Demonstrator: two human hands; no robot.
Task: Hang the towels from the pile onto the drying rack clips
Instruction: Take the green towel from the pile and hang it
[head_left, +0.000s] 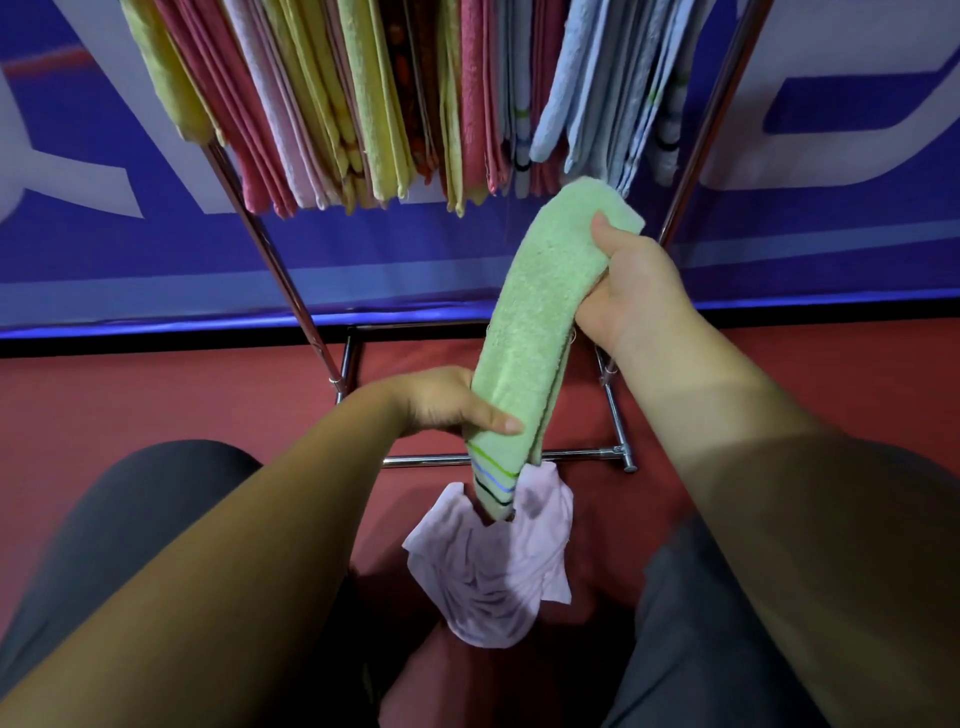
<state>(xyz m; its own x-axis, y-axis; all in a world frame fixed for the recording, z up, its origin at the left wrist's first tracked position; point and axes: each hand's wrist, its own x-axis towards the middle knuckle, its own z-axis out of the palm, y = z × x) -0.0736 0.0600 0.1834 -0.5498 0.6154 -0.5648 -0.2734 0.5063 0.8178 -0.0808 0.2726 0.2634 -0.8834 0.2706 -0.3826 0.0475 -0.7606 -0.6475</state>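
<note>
While many coloured towels (363, 104) already hang from the chrome drying rack (291, 291), both hands grip a folded green terry towel (530, 332), right hand (628, 291) high, left hand (447, 400) low; one crumpled pink towel (493, 566) remains on the red floor (156, 395).

Blue backdrop (415, 260) bearing large white letters (67, 179). Red floor (156, 400) below, with a dark strip (156, 344) along the join between the two.
</note>
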